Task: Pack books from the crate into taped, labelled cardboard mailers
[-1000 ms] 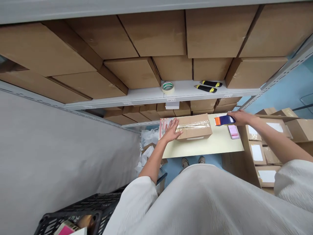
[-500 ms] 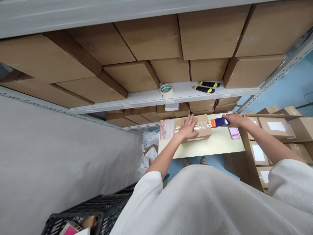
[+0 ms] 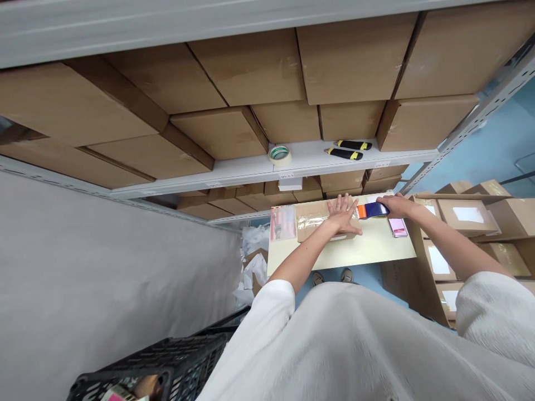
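Cardboard box [image 3: 314,220] lies under the flat, spread left hand [image 3: 345,214]; right hand [image 3: 397,206] grips a tape dispenser [image 3: 373,210]; shelf labels [image 3: 287,176] unreadable.

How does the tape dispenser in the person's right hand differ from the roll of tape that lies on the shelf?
The tape dispenser is blue and orange; the roll of tape is cream with a green core. The dispenser is long, the roll a flat-lying ring. The right hand grips the dispenser by the cardboard box; the roll lies untouched on the white shelf. Both are taping supplies.
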`<act>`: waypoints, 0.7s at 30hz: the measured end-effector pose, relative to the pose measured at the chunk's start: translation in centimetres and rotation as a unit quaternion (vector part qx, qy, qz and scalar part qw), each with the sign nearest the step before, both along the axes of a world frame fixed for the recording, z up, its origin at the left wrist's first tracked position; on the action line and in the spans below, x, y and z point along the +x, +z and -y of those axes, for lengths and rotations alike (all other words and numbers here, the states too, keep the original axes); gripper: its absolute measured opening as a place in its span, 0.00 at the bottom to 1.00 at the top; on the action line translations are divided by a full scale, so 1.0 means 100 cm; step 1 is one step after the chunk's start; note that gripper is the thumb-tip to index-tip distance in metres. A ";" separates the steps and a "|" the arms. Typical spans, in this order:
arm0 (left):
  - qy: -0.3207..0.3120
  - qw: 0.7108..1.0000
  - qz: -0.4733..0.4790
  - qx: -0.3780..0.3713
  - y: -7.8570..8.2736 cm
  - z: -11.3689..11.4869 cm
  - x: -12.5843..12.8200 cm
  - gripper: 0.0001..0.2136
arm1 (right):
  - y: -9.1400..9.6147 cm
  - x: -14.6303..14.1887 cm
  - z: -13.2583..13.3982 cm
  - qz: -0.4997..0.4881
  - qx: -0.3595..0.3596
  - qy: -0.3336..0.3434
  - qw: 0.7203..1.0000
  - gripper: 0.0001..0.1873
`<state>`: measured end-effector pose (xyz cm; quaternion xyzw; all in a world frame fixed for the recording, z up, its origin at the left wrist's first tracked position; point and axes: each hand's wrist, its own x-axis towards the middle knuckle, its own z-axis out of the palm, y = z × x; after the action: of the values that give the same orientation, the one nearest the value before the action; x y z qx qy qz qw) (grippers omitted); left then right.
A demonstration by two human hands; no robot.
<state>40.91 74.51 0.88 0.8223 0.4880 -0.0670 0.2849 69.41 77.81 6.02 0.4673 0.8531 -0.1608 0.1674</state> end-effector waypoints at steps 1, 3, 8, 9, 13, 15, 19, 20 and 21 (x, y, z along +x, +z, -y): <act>-0.002 1.000 -0.008 -0.008 -0.001 -0.003 0.003 0.77 | 0.000 0.000 0.000 -0.001 0.000 0.001 1.000 0.23; 0.001 1.000 -0.024 -0.019 -0.005 -0.009 0.009 0.79 | 0.002 0.000 0.000 -0.004 -0.003 0.000 1.000 0.23; 0.003 0.999 -0.053 -0.013 -0.011 -0.009 0.011 0.82 | 0.005 0.001 0.003 -0.002 -0.013 0.000 1.000 0.22; -0.005 0.999 -0.054 -0.002 -0.011 -0.007 0.009 0.80 | 0.005 0.002 0.004 0.000 -0.015 0.001 1.000 0.22; -0.039 0.998 -0.027 0.042 -0.003 0.001 -0.007 0.71 | 0.002 0.004 0.007 -0.010 -0.010 -0.001 1.000 0.23; -0.045 0.997 -0.010 0.055 0.002 0.007 -0.020 0.69 | -0.001 0.004 0.010 -0.025 -0.008 -0.002 1.000 0.23; -0.052 0.996 -0.009 0.069 0.008 0.018 -0.047 0.65 | -0.003 -0.001 0.021 -0.053 -0.021 0.004 0.998 0.22; -0.055 0.996 -0.010 0.071 0.009 0.020 -0.052 0.65 | -0.002 -0.003 0.024 -0.056 -0.027 0.004 0.998 0.22; -0.059 0.996 -0.011 0.073 0.010 0.022 -0.056 0.64 | -0.002 -0.005 0.028 -0.057 -0.033 0.003 0.998 0.21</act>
<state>35.30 72.31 1.84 0.8675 0.4453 -0.0566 0.2141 68.93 75.05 5.86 0.4493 0.8567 -0.2148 0.1344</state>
